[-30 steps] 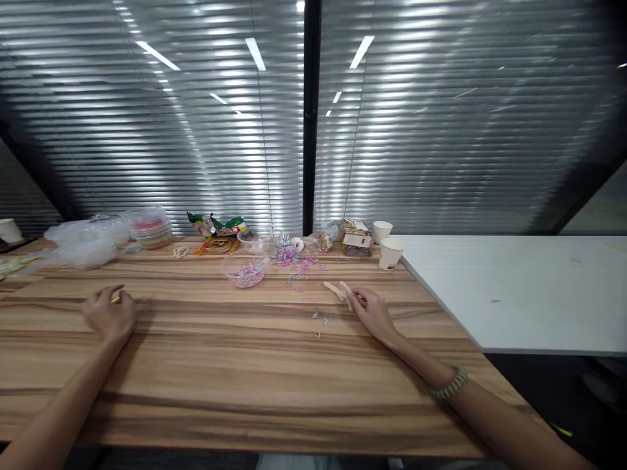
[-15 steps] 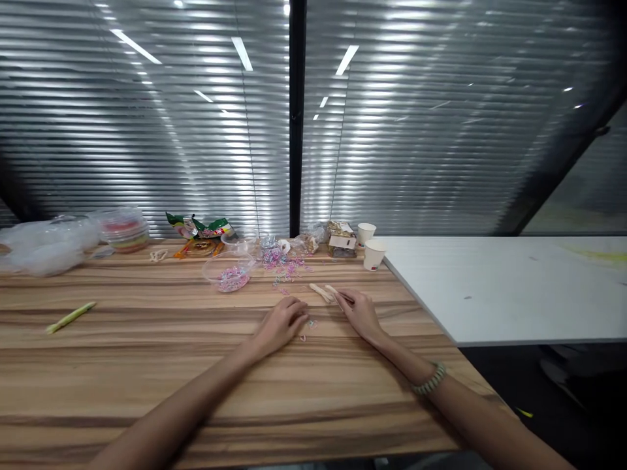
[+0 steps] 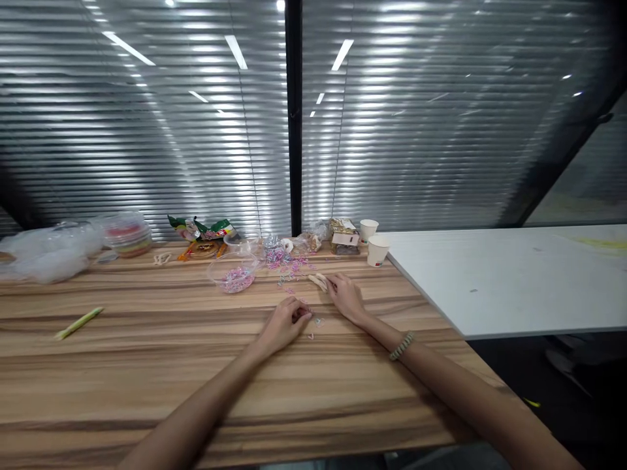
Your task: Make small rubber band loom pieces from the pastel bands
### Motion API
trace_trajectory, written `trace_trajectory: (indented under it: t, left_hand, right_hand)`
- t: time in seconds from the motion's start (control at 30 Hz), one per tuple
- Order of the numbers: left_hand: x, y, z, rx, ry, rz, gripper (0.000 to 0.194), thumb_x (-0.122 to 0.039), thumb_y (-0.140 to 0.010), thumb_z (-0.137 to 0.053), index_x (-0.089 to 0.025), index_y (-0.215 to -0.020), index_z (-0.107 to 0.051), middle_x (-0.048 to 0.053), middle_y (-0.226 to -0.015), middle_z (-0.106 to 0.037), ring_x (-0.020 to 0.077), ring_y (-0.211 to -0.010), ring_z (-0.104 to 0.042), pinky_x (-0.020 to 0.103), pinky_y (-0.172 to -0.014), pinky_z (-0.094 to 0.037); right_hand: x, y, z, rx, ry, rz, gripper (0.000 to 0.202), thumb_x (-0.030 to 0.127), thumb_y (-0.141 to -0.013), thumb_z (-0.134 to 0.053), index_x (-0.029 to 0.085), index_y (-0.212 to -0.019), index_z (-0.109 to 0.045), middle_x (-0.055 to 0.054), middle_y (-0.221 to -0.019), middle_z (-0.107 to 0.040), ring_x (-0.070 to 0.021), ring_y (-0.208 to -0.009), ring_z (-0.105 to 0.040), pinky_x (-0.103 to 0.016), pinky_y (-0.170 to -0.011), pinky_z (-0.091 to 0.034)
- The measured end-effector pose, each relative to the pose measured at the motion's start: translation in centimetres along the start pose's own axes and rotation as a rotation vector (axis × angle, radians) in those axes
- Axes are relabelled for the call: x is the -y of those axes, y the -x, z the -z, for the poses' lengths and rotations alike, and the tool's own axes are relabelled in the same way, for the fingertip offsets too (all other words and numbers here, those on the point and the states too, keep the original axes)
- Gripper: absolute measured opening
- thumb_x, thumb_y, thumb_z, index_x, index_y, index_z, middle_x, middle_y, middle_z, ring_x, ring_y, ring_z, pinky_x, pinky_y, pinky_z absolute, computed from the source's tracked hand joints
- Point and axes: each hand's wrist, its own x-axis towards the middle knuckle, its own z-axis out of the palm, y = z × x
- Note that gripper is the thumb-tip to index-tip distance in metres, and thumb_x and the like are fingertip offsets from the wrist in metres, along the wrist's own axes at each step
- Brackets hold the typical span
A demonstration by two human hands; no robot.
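My left hand (image 3: 285, 321) rests on the wooden table with thumb and forefinger pinched together; what is between them is too small to make out. Small pastel plastic pieces (image 3: 319, 322) lie just right of its fingertips, with another small piece (image 3: 310, 336) below. Farther forward, my right hand (image 3: 347, 297) has its fingers closed at the end of a beige, stick-like bundle (image 3: 318, 281). Its fingertips partly cover the bundle. A clear bowl (image 3: 211, 273) of pink and blue pieces stands beyond my left hand, and loose pieces (image 3: 296, 264) are scattered beside it.
Two paper cups (image 3: 377, 251) and a small box (image 3: 345, 239) stand at the back right. Snack wrappers (image 3: 208, 228), stacked clear containers (image 3: 128, 235) and plastic bags (image 3: 49, 251) line the back left. A yellow-green stick (image 3: 78, 324) lies at left. A white table (image 3: 514, 281) adjoins at right.
My right hand has moved forward and slightly left, along with the beige bundle. My left thumb and forefinger have come together in a pinch. The view has shifted slightly.
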Motion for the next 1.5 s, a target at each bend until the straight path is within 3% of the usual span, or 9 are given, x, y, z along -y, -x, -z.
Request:
trace_trajectory:
  t: [0.17,0.4,0.67,0.9,0.97,1.07,1.17,1.33,1.5]
  left_hand:
    - [0.2,0.0,-0.1,0.010,-0.012,0.003,0.012,-0.025,-0.075,-0.051,-0.016,-0.075,-0.060,0.005,-0.076,-0.056,0.0143,-0.071,-0.051,0.024,-0.066,-0.040]
    - [0.0,0.0,0.2,0.017,0.004,0.016,0.011,-0.022,-0.076,-0.050,-0.016,-0.073,-0.059,0.004,-0.076,-0.056,0.0137,-0.070,-0.051,0.024,-0.066,-0.040]
    - [0.4,-0.1,0.2,0.034,-0.006,-0.006,0.012,-0.022,-0.076,-0.050,-0.016,-0.076,-0.060,0.004,-0.075,-0.056,0.0138,-0.071,-0.051,0.024,-0.065,-0.039]
    - [1.0,-0.3,0.2,0.006,0.038,0.003,0.020,-0.030,-0.079,-0.049,-0.015,-0.078,-0.061,0.004,-0.071,-0.056,0.0132,-0.067,-0.051,0.024,-0.063,-0.041]
    - [1.0,-0.3,0.2,-0.037,0.086,0.018,0.020,-0.029,-0.079,-0.049,-0.015,-0.087,-0.060,0.004,-0.076,-0.056,0.0130,-0.068,-0.052,0.024,-0.063,-0.043]
    - [1.0,-0.2,0.3,-0.119,0.243,0.062,0.034,-0.028,-0.079,-0.050,-0.016,-0.111,-0.049,0.007,-0.091,-0.056,0.0132,-0.075,-0.055,0.025,-0.065,-0.046]
    - [0.7,0.1,0.3,-0.127,0.402,0.063,0.046,-0.025,-0.077,-0.052,-0.019,-0.121,-0.041,0.009,-0.105,-0.053,0.0149,-0.086,-0.056,0.028,-0.074,-0.048]
    - [0.1,0.7,-0.1,-0.162,0.560,0.108,0.034,-0.026,-0.075,-0.055,-0.017,-0.108,-0.054,0.011,-0.107,-0.056,0.0173,-0.088,-0.057,0.031,-0.077,-0.049]
    - [0.0,0.5,0.0,-0.234,0.644,0.285,0.022,-0.028,-0.069,-0.061,-0.012,-0.084,-0.063,0.008,-0.085,-0.066,0.0174,-0.076,-0.061,0.030,-0.073,-0.049]
  right_hand:
    - [0.7,-0.7,-0.2,-0.019,0.095,0.052,0.023,0.023,-0.087,-0.038,0.020,-0.084,-0.061,-0.007,-0.083,-0.058,-0.0178,-0.078,-0.051,-0.025,-0.065,-0.035]
    - [1.1,-1.9,-1.1,-0.118,0.123,0.122,0.026,0.026,-0.090,-0.033,0.020,-0.091,-0.058,-0.008,-0.082,-0.057,-0.0202,-0.081,-0.048,-0.028,-0.068,-0.034]
    - [1.1,-1.6,-1.4,0.049,0.141,0.236,0.026,0.032,-0.087,-0.039,0.019,-0.090,-0.061,-0.010,-0.089,-0.057,-0.0216,-0.089,-0.046,-0.030,-0.073,-0.036]
    - [0.8,-1.7,-1.7,0.116,0.040,0.158,0.021,0.024,-0.085,-0.045,0.014,-0.082,-0.063,-0.010,-0.083,-0.057,-0.0191,-0.080,-0.051,-0.028,-0.070,-0.038]
    - [1.0,-1.1,-1.2,0.084,-0.058,0.159,0.022,0.022,-0.086,-0.042,0.015,-0.084,-0.063,-0.008,-0.081,-0.057,-0.0169,-0.077,-0.052,-0.026,-0.069,-0.039]
    - [1.6,0.4,-0.2,0.023,-0.402,0.152,0.024,0.024,-0.087,-0.040,0.016,-0.087,-0.063,-0.006,-0.079,-0.057,-0.0150,-0.072,-0.053,-0.026,-0.066,-0.042]
    - [2.4,2.0,0.6,0.101,-0.676,0.121,0.027,0.032,-0.086,-0.042,0.017,-0.089,-0.064,-0.005,-0.077,-0.057,-0.0134,-0.065,-0.053,-0.025,-0.059,-0.044]
    - [3.3,3.1,1.0,0.336,-0.887,0.123,0.033,0.040,-0.084,-0.043,0.018,-0.094,-0.064,-0.005,-0.088,-0.059,-0.0079,-0.051,-0.049,-0.020,-0.044,-0.041]
    - [3.2,3.2,1.3,0.227,-0.800,0.155,0.031,0.036,-0.079,-0.053,0.021,-0.105,-0.060,-0.006,-0.096,-0.060,-0.0154,-0.080,-0.056,-0.026,-0.069,-0.046]
